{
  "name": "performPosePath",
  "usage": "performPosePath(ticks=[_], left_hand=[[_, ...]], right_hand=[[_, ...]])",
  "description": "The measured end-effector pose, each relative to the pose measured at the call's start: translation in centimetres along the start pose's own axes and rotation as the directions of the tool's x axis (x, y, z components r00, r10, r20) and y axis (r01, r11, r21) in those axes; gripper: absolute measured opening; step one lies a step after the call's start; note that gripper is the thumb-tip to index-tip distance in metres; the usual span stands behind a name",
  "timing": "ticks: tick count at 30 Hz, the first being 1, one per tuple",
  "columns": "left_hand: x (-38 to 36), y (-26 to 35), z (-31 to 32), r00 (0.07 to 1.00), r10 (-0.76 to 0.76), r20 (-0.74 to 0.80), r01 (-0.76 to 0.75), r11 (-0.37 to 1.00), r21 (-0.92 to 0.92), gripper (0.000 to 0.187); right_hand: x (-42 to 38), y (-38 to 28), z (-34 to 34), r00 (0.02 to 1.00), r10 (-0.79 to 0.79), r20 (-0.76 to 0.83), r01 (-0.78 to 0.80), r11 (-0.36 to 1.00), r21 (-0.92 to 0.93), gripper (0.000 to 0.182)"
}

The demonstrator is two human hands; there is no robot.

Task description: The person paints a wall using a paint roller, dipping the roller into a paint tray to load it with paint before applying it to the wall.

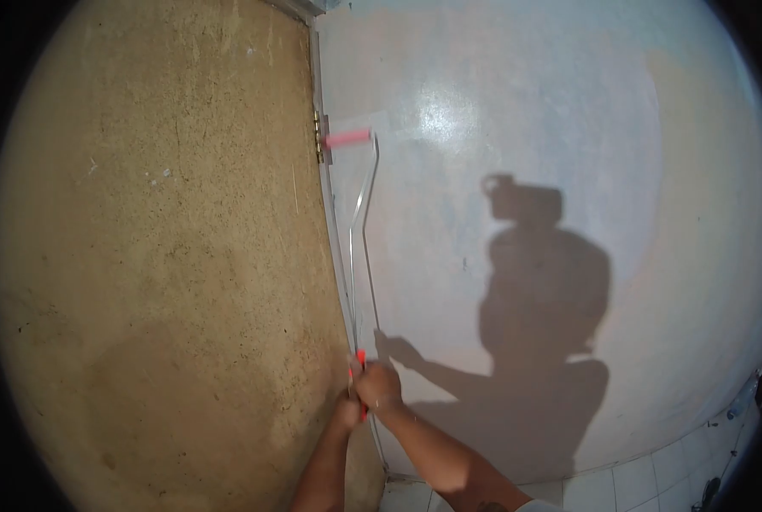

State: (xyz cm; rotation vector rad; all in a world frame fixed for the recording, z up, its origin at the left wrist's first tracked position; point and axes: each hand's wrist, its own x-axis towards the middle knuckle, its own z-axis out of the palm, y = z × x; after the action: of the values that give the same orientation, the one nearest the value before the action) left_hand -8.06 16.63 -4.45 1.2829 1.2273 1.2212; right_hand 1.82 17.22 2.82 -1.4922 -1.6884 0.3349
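A long-necked paint roller (352, 264) stands nearly upright in front of me, with a slim bent metal frame. Its pink roller sleeve (348, 137) lies sideways at the top, up against the pale wall beside a brass hinge (318, 136). Around the red handle (362, 355), my right hand (379, 388) is closed near the upper end. Just below it, my left hand (347, 414) is wrapped about the handle's lower part. My fingers cover most of the handle.
To the left rises a tan, speckled, stained surface (176, 256). A narrow grey frame strip (336, 247) separates it from the pale, patchily painted wall (432, 222), where my shadow falls. White floor tiles (637, 482) run along the base, with a clear plastic bottle (744, 399) at far right.
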Motion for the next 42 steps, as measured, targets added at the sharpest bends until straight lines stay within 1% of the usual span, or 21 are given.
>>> performPosePath(ticks=[4, 7, 8, 9, 10, 12, 16, 17, 18, 19, 21, 25, 27, 28, 30, 31, 32, 34, 37, 39, 42], left_hand=[[-6.2, -16.2, 1.6, 0.955, -0.256, 0.147, 0.245, 0.966, 0.088, 0.086], [-4.5, -18.6, 0.3, 0.951, -0.183, 0.249, 0.194, 0.981, -0.020, 0.069], [-5.1, -13.9, 0.6, 0.959, -0.181, 0.217, 0.194, 0.980, -0.044, 0.062], [-4.1, -8.4, 0.6, 0.998, 0.030, 0.051, -0.038, 0.987, 0.153, 0.073], [-3.0, -1.4, 0.2, 0.998, -0.062, 0.013, 0.060, 0.994, 0.093, 0.063], [0.0, 8.1, -0.3, 0.993, 0.116, 0.014, -0.116, 0.993, 0.005, 0.063], [2.9, 12.0, -0.4, 0.996, 0.062, -0.069, -0.059, 0.997, 0.042, 0.065], [3.5, 7.6, -0.5, 0.995, 0.073, -0.065, -0.062, 0.985, 0.160, 0.063], [2.8, 2.7, 0.4, 0.988, 0.146, -0.044, -0.147, 0.989, -0.004, 0.057], [1.5, -3.0, 1.1, 0.999, -0.051, -0.008, 0.050, 0.997, -0.053, 0.050], [-2.5, -17.0, 3.0, 0.994, -0.049, 0.100, 0.063, 0.988, -0.143, 0.047], [-10.0, -23.9, 6.4, 0.964, 0.025, 0.264, -0.053, 0.994, 0.097, 0.056], [-8.5, -22.5, 5.3, 0.858, 0.371, 0.357, -0.492, 0.793, 0.360, 0.061], [-8.1, -13.5, 4.8, 0.983, 0.056, 0.177, -0.063, 0.997, 0.037, 0.068], [-2.7, 1.2, 3.4, 0.995, -0.022, 0.094, -0.007, 0.954, 0.301, 0.061], [1.3, 4.9, 2.8, 0.993, -0.068, 0.101, 0.056, 0.991, 0.124, 0.060], [2.4, 10.0, 2.3, 0.990, 0.042, 0.138, -0.065, 0.984, 0.169, 0.057], [2.4, 15.8, 2.3, 0.986, 0.014, 0.164, -0.028, 0.996, 0.083, 0.055], [3.4, 5.0, 3.4, 0.994, 0.090, 0.061, -0.091, 0.996, 0.012, 0.057], [1.5, -9.5, 5.2, 0.997, 0.003, 0.075, 0.000, 0.999, -0.044, 0.065], [-4.4, -19.1, 8.1, 0.926, 0.112, 0.360, -0.069, 0.989, -0.129, 0.077]], right_hand=[[-11.5, 8.1, 5.2, 0.937, 0.269, 0.224, -0.259, 0.963, -0.071, 0.066], [-12.4, 7.2, 3.1, 0.944, 0.222, 0.244, -0.238, 0.970, 0.039, 0.066], [-9.6, 5.0, 1.7, 0.937, 0.236, 0.256, -0.230, 0.972, -0.053, 0.067], [-6.6, 2.6, 0.3, 0.963, 0.190, 0.190, -0.195, 0.981, 0.006, 0.068], [-3.1, 0.4, -0.6, 0.979, 0.130, 0.155, -0.134, 0.991, 0.016, 0.068], [2.9, -5.0, -4.4, 1.000, 0.004, 0.019, -0.004, 1.000, 0.016, 0.065], [5.7, -7.1, -6.3, 1.000, 0.005, 0.005, -0.005, 1.000, -0.001, 0.064], [4.9, -6.3, -6.2, 0.999, 0.031, 0.043, -0.031, 1.000, -0.005, 0.064], [2.4, -4.1, -5.3, 0.990, 0.034, 0.140, -0.028, 0.999, -0.041, 0.066], [-0.3, 0.1, -2.2, 0.985, 0.084, 0.149, -0.080, 0.996, -0.038, 0.067], [-9.0, 6.5, 0.9, 0.954, 0.231, 0.190, -0.217, 0.972, -0.089, 0.064], [-19.2, 10.3, -0.3, 0.856, 0.361, 0.371, -0.361, 0.930, -0.072, 0.062], [-15.3, 8.6, -1.9, 0.960, 0.171, 0.220, -0.173, 0.985, -0.008, 0.061], [-10.8, 5.8, -3.5, 0.927, 0.249, 0.279, -0.247, 0.968, -0.043, 0.062], [-2.6, -0.8, -7.2, 0.988, 0.129, 0.082, -0.126, 0.991, -0.041, 0.063], [1.3, -3.1, -8.5, 0.999, 0.021, 0.042, -0.019, 0.999, -0.048, 0.064], [4.0, -5.9, -10.2, 0.999, 0.032, -0.025, -0.033, 0.999, -0.041, 0.065], [7.0, -8.3, -11.7, 0.998, 0.053, 0.033, -0.051, 0.998, -0.044, 0.065], [4.0, -2.1, -6.8, 1.000, 0.000, -0.018, -0.001, 0.997, -0.072, 0.066], [-3.9, 2.5, -5.5, 0.984, 0.143, 0.110, -0.131, 0.986, -0.103, 0.062], [-11.9, 8.8, -2.6, 0.962, 0.240, 0.127, -0.236, 0.971, -0.048, 0.053]])
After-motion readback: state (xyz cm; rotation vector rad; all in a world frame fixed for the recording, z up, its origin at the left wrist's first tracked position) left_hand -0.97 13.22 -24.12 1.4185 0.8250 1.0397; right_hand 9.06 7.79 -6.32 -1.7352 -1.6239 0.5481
